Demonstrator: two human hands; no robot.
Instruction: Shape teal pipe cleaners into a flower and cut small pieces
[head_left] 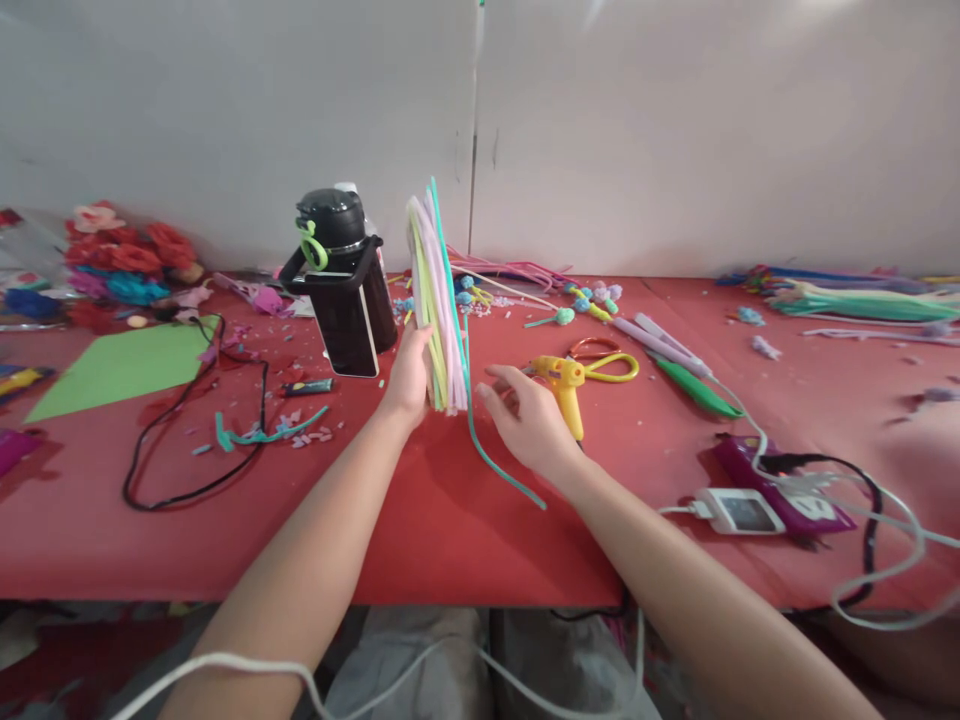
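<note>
My left hand [410, 375] is closed around an upright bundle of pipe cleaners [437, 300], pale yellow, lilac and teal. A loose teal pipe cleaner [491, 462] runs down beside the bundle and curves to the right over the red table. To the right of it hovers my right hand [529, 415], fingers loosely bent and apart, with nothing visible in them. Just behind that hand lies a yellow glue gun [564, 385], partly covered by it. Scissors with a yellow and a red handle [611, 367] lie beside the glue gun.
A black bottle [334, 220] stands behind a leaning black phone [343, 325]. Green paper [127, 365] and a black cable [142, 450] lie left. On the right are a lilac hair straightener [664, 343], a white device [742, 511] with cables, and more pipe cleaners [862, 302].
</note>
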